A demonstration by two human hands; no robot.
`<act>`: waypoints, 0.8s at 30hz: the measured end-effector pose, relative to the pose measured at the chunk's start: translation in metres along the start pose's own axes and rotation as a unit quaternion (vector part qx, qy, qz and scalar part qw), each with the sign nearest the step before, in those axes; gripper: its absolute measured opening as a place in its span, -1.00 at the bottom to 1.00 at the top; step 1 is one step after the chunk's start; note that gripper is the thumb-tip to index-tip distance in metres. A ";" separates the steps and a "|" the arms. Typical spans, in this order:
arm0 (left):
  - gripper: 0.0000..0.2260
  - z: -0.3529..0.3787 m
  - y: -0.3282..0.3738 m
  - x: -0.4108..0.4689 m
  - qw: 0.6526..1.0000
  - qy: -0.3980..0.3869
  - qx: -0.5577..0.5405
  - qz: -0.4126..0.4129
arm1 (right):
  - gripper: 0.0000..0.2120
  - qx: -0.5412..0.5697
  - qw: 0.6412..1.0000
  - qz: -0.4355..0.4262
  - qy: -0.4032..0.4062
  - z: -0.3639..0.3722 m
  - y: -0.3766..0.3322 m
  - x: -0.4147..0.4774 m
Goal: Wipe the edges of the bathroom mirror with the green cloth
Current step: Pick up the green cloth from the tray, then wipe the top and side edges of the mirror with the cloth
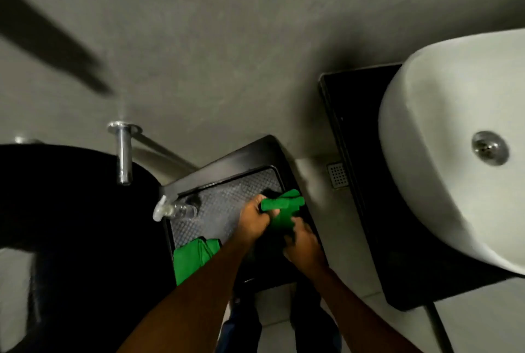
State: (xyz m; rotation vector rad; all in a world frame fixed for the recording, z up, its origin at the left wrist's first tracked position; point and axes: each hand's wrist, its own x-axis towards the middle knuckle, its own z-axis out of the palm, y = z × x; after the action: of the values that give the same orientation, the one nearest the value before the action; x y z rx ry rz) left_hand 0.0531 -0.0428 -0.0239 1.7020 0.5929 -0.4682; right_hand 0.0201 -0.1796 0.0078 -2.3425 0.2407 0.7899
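Both hands grip the crumpled bright green cloth (282, 208) over the black textured tray (224, 202): left hand (254, 220) clenched on its left end, right hand (304, 242) grasping below; its long axis runs up-right.

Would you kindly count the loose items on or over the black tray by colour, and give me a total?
Green: 2, the green cloth held in both the left hand and the right hand, and a second green cloth lying at the near edge of the tray.
Clear: 1, a spray bottle lying on its side.
Total: 3.
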 end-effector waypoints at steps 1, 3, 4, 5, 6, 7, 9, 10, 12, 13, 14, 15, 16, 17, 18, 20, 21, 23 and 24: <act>-0.67 -0.001 0.008 -0.006 1.000 -0.016 -0.010 0.018 | -0.48 0.031 0.998 0.010 0.045 -0.007 -0.008 -0.001; -0.67 -0.011 0.035 -0.016 0.997 -0.054 -0.019 0.051 | -0.35 0.097 0.986 0.005 0.133 -0.025 -0.023 0.000; -0.69 -0.020 0.056 -0.023 0.994 -0.072 -0.021 0.077 | -0.26 0.124 0.977 -0.009 0.175 -0.036 -0.031 0.001; -0.72 -0.028 0.076 -0.028 0.991 -0.085 -0.024 0.098 | -0.22 0.136 0.969 -0.018 0.205 -0.053 -0.048 -0.003; -0.77 -0.035 0.091 -0.030 0.988 -0.089 -0.026 0.121 | -0.26 0.154 0.961 -0.043 0.225 -0.070 -0.063 -0.007; -0.81 -0.045 0.113 -0.034 0.985 -0.092 -0.032 0.143 | -0.41 0.175 0.954 -0.072 0.231 -0.091 -0.082 -0.013; -0.83 -0.062 0.148 -0.045 0.978 -0.085 -0.028 0.190 | -0.90 0.193 0.948 -0.130 0.217 -0.123 -0.113 -0.031; -0.81 -0.067 0.164 -0.050 0.975 -0.075 -0.014 0.210 | -0.95 0.192 0.943 -0.152 0.226 -0.133 -0.125 -0.037; -0.81 -0.079 0.202 -0.057 0.968 -0.047 0.010 0.244 | -0.89 0.205 0.928 -0.164 0.266 -0.155 -0.144 -0.043; -0.83 -0.082 0.223 -0.065 0.965 -0.032 0.021 0.261 | -0.87 0.220 0.922 -0.156 0.278 -0.166 -0.152 -0.048; -0.84 -0.087 0.255 -0.077 0.956 -0.014 0.039 0.292 | -0.86 0.226 0.910 -0.159 0.310 -0.188 -0.166 -0.056; -0.84 -0.089 0.283 -0.086 0.946 -0.006 0.053 0.320 | -0.86 0.231 0.895 -0.166 0.344 -0.207 -0.178 -0.063; -0.84 -0.089 0.310 -0.094 0.934 0.001 0.074 0.348 | -0.86 0.241 0.879 -0.173 0.373 -0.226 -0.189 -0.068; -0.85 -0.088 0.340 -0.107 0.923 0.010 0.091 0.374 | -0.87 0.254 0.859 -0.188 0.402 -0.249 -0.201 -0.073; -0.85 -0.087 0.367 -0.121 0.912 0.020 0.104 0.397 | -0.87 0.262 0.839 -0.205 0.430 -0.271 -0.211 -0.080; -0.76 -0.081 0.419 -0.151 0.880 0.047 0.108 0.461 | -0.86 0.279 0.801 -0.241 0.472 -0.321 -0.233 -0.095; -0.69 -0.077 0.442 -0.165 0.857 0.066 0.113 0.498 | -0.85 0.285 0.784 -0.258 0.488 -0.345 -0.242 -0.101; -0.60 -0.070 0.483 -0.191 0.791 0.121 0.155 0.579 | -0.84 0.278 0.759 -0.289 0.513 -0.391 -0.261 -0.120; -0.56 -0.064 0.503 -0.205 0.748 0.155 0.193 0.616 | -0.85 0.266 0.752 -0.300 0.523 -0.415 -0.270 -0.131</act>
State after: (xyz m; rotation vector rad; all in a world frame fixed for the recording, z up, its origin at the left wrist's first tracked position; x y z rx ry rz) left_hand 0.2002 -0.0860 0.5014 2.1657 -0.5268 0.7154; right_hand 0.2097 -0.2369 0.4800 -1.8444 0.1204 -0.8650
